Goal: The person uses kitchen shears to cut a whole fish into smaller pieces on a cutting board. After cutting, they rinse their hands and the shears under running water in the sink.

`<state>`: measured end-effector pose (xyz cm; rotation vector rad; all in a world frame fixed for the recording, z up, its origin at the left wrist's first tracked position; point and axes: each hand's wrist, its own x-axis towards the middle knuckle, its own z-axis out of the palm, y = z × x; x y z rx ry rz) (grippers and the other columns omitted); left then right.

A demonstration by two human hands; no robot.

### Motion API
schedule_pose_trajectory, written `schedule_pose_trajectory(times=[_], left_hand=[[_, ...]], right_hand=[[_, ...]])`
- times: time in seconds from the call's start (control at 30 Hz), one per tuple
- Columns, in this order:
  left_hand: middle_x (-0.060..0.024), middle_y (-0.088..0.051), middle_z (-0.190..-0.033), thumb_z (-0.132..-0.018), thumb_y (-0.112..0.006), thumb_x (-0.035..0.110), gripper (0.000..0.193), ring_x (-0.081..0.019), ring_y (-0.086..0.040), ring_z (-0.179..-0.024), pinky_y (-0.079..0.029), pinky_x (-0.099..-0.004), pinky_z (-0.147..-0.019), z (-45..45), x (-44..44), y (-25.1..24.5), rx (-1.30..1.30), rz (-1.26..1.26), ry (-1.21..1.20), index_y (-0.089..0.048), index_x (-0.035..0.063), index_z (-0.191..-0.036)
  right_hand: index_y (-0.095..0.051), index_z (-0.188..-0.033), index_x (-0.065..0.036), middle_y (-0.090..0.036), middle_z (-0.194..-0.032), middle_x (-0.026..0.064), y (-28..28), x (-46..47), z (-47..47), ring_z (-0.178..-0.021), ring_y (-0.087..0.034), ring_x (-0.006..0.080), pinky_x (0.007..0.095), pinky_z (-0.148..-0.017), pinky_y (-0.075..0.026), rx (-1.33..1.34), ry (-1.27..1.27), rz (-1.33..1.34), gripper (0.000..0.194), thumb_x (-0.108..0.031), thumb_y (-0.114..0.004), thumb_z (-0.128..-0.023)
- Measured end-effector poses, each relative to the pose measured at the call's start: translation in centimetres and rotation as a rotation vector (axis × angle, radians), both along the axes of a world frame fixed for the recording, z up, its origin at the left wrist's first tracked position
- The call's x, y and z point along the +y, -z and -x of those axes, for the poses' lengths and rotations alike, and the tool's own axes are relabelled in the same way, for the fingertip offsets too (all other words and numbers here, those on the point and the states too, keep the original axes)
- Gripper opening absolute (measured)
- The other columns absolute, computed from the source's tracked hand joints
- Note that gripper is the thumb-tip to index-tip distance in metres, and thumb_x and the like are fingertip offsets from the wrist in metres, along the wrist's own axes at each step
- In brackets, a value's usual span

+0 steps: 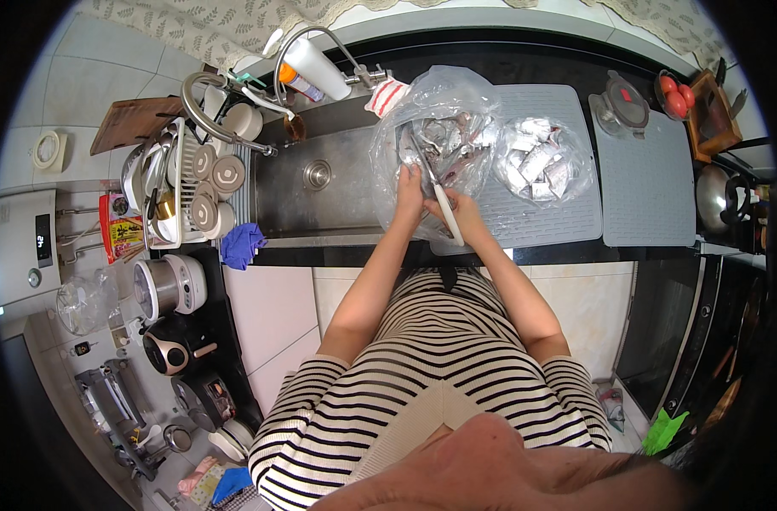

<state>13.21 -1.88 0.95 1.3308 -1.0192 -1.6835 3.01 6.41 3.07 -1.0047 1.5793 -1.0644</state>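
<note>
My left hand [410, 195] grips a silvery piece of fish [406, 152] over a large clear plastic bag [388, 128]. My right hand [462, 216] is closed around white-handled kitchen scissors [449, 214], whose blades point away from me beside that piece. More cut fish [455, 137], silver with some reddish parts, lies inside the open bag. The bag rests across the sink's right edge and a grey drying mat [516, 223]. To its right, a second clear bag [541, 163] holds several silvery fish chunks.
The steel sink [350, 160] lies left, with a curved faucet [225, 137] and a loaded dish rack [181, 217] beyond it. A purple cloth [242, 246] sits at the counter edge. Rightward are another grey mat [644, 198], a lidded glass container [621, 108] and a knife block [711, 115].
</note>
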Motion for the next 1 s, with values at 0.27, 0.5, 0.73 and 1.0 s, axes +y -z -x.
schedule_pose_trajectory(times=[0.27, 0.5, 0.73, 1.0], left_hand=[[-0.008, -0.052, -0.094, -0.096, -0.037, 0.035, 0.034, -0.0205, -0.051, -0.088, -0.043, -0.0334, -0.083, -2.0, -2.7, -1.1, 0.445, -0.198, -0.11, -0.047, 0.0033, -0.103], [-0.007, -0.054, -0.092, -0.096, -0.04, 0.032, 0.033, -0.0172, -0.053, -0.084, -0.045, -0.0323, -0.078, -2.1, -2.7, -0.4, 0.463, -0.19, -0.097, -0.049, 0.0024, -0.105], [-0.0039, -0.056, -0.088, -0.095, -0.042, 0.028, 0.027, -0.0125, -0.052, -0.079, -0.044, -0.0295, -0.071, -1.4, -1.2, -0.8, 0.166, -0.008, -0.021, -0.05, 0.0042, -0.104], [0.0011, -0.053, -0.078, -0.095, -0.044, 0.022, 0.018, -0.006, -0.049, -0.068, -0.043, -0.0217, -0.061, -2.1, -1.6, -0.9, -0.078, 0.17, 0.234, -0.05, 0.006, -0.099]], right_hand=[[-0.058, -0.101, 0.0, -0.064, -0.076, 0.0174, -1.2, 0.1, 1.1, -0.071, -0.063, 0.0283, 0.0356, -0.069, -0.047, 0.061, 0.036, -0.139, 0.056, -0.048, -0.068, -0.073], [-0.056, -0.109, -0.004, -0.065, -0.081, 0.0191, -3.7, 1.3, -0.1, -0.079, -0.063, 0.0354, 0.0397, -0.07, -0.048, 0.379, -0.085, -0.157, 0.061, -0.051, -0.065, -0.073], [-0.054, -0.114, -0.002, -0.064, -0.093, 0.0217, -4.2, 0.4, -0.7, -0.091, -0.06, 0.0366, 0.0401, -0.079, -0.046, 0.294, -0.053, -0.157, 0.066, -0.053, -0.064, -0.073], [-0.064, -0.096, -0.003, -0.051, -0.053, 0.002, -2.8, -1.3, 1.0, -0.044, -0.047, 0.0099, 0.0246, -0.041, -0.037, -0.39, -0.086, -0.253, 0.046, -0.046, -0.063, -0.08]])
